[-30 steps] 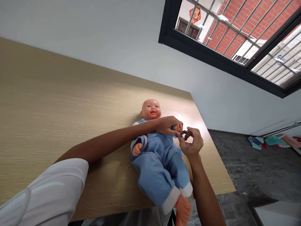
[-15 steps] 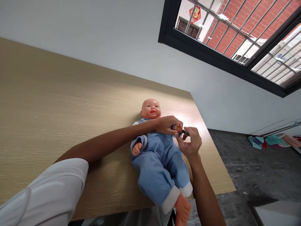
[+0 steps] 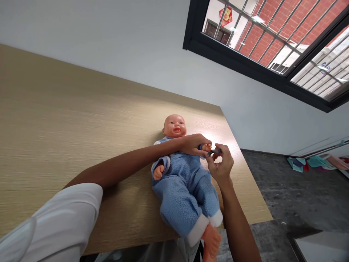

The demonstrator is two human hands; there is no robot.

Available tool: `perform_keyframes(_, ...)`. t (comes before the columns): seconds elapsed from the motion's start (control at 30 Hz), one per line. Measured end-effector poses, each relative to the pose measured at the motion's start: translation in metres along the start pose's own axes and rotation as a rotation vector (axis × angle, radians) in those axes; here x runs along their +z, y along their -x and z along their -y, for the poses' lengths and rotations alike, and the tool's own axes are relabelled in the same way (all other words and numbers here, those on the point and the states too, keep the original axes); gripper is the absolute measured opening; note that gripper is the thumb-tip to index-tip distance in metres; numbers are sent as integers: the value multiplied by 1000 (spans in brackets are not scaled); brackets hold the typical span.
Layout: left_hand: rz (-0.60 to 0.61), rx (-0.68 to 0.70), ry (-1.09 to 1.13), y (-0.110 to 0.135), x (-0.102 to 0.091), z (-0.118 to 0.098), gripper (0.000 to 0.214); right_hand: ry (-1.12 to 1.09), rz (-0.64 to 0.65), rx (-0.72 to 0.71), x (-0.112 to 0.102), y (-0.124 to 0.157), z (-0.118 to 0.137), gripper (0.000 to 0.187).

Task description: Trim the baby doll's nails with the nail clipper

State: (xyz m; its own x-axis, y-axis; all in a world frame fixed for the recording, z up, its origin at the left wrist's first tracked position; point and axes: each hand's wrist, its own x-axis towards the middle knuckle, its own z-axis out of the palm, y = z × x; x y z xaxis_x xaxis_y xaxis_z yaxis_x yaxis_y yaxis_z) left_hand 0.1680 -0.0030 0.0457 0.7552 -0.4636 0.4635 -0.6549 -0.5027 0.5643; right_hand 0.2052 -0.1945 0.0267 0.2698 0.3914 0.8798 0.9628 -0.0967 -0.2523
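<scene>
Pale wood-grain counter [image 3: 68,120] runs along a plain white wall, and a black-framed barred window [image 3: 272,54] sits up at the right, with red brick outside. A dark stone floor [image 3: 294,196] lies past the counter's right edge.

On the counter, near that edge, a doll [image 3: 185,182] lies on its back. Its bald head points toward the wall and its legs reach toward me, one bare foot hanging over the front edge. It wears a fuzzy light-blue suit with white cuffs. One small plastic arm is bent at its side with the palm up.

I reach my left arm across the doll's chest from the left. My left hand [image 3: 195,145] is closed around the doll's other arm, so only the tiny fingers [image 3: 206,147] show past my grip.

My right hand [image 3: 222,165] comes up from below beside the doll's hip, with the wrist bent and the fingers curled in. It pinches a small dark tool [image 3: 215,151] between thumb and forefinger. The tool's tip sits right at the doll's fingers; I cannot tell whether it touches them.
</scene>
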Motion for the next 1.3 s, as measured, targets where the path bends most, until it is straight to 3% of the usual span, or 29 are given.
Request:
perform_keyframes(0.37,1,-68,30,-1,-1,-8,19,-82,26,208,-2,-1,2,34)
perform_keyframes(1.3,22,-91,-16,-1,-1,-9,24,-433,50,574,-3,-7,1,27)
